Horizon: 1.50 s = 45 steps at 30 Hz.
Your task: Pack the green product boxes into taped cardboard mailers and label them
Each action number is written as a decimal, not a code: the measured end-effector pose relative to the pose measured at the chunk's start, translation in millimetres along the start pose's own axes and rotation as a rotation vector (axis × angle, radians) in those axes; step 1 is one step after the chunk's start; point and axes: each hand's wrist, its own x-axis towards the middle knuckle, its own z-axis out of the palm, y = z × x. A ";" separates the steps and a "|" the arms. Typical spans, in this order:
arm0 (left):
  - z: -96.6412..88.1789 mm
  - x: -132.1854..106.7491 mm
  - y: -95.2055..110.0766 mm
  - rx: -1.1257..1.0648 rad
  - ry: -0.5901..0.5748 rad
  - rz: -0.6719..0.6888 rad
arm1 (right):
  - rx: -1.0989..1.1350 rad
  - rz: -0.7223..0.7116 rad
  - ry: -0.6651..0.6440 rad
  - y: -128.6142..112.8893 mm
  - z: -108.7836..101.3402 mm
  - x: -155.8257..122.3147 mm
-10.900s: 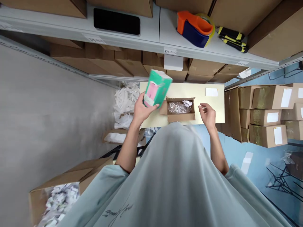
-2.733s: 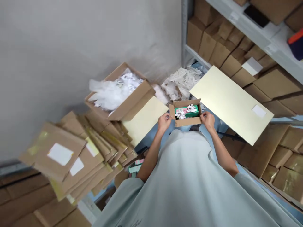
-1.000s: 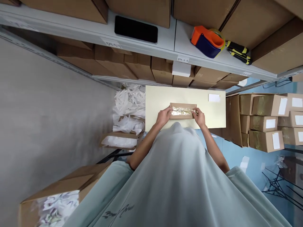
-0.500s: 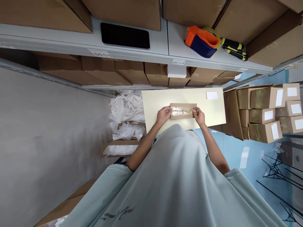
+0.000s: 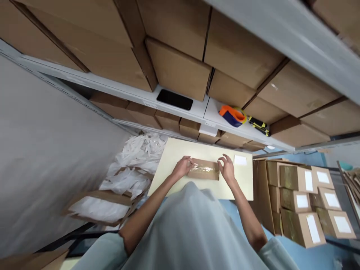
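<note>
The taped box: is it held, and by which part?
I cannot tell whether the left hand grips the box by its left end; the right hand, open, holds nothing.

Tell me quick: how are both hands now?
Left hand: at the taped brown oblong cardboard box; grip unclear.
Right hand: open, at its right end.

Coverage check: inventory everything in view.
taped box: 1, brown, on table
table: 1, cream, centre
label: 1, white, on table
rack: 1, grey, beyond table
cartons: many, brown, on rack
phone: 1, black, on rack
tape dispenser: 1, orange-blue, on rack
tools: count unclear, black-yellow, beside dispenser
labelled cartons: 6+, brown, right
scraps: many, white, left
shirt: 1, pale green, foreground
left grip: 1, bare, by box's left end
right grip: 1, bare, by box's right end
</note>
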 end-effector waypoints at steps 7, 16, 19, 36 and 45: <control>-35.1 64.1 163.4 -0.026 0.208 0.386 | -0.202 -0.156 0.259 -34.4 -111.4 179.1; -14.1 53.3 228.9 -0.087 0.235 0.454 | -0.322 0.032 -0.098 -48.2 -129.4 233.5; -7.0 32.9 208.0 -0.154 0.236 0.417 | -0.196 -0.078 -0.030 -39.9 -126.5 202.0; 17.5 -149.4 109.7 -0.417 0.402 0.242 | 0.934 0.065 -0.188 -124.7 -25.1 -57.6; -42.7 -167.2 114.2 -0.275 0.499 0.295 | 0.960 0.024 -0.372 -141.1 -29.4 -66.8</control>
